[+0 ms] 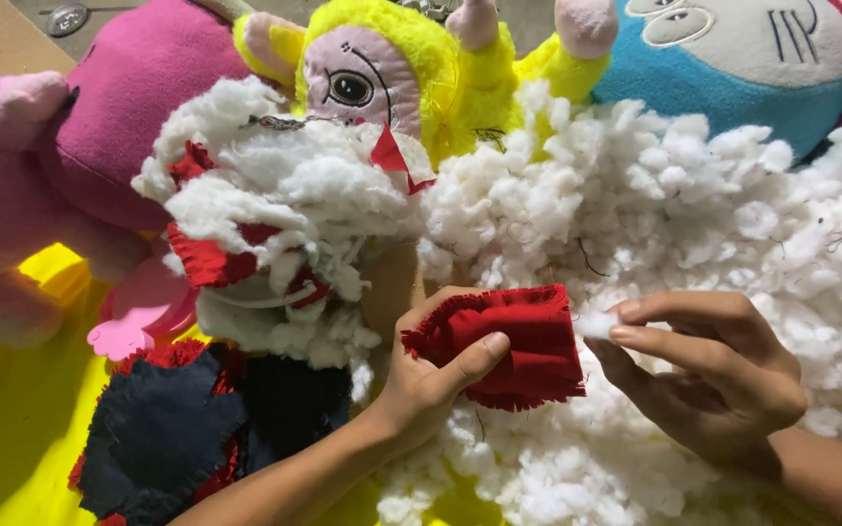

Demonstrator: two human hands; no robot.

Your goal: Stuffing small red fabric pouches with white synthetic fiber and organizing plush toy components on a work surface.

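My left hand [431, 365] grips a small red fabric pouch [518, 341] with frayed edges, thumb pressed on its front. My right hand [704, 375] pinches a small tuft of white stuffing [596, 323] between thumb and fingers, right at the pouch's right edge. Both hands rest over a large heap of white fluffy stuffing [655, 214] that spreads across the right half of the view.
A clump of stuffing mixed with red cloth scraps [265, 234] lies left of centre. Dark blue and red fabric pieces [177, 429] sit lower left on a yellow surface [12, 429]. Pink [99, 127], yellow [392, 68] and blue [733, 58] plush toys line the back.
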